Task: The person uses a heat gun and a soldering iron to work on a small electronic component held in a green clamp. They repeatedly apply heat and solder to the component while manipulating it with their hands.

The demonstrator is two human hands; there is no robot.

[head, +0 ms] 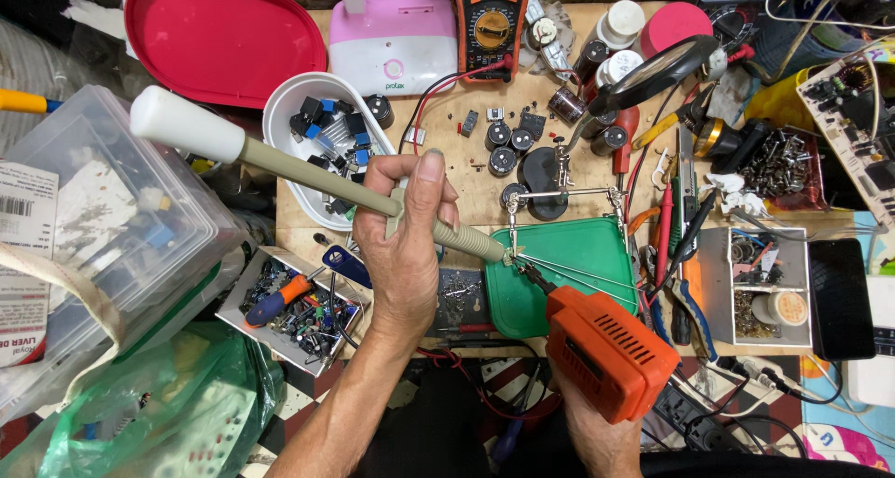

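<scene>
Right hand (597, 422) is clutching a boxy ribbed orange soldering gun (611, 352); left hand (406, 245) is gripping a smooth beige desoldering pump (308, 170) beside the green tray (578, 254).

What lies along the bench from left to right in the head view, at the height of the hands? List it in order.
Clear plastic bin → cardboard tray of small parts → left hand holding the desoldering pump → green tray → right hand holding the orange soldering gun → white parts box → black phone.
</scene>
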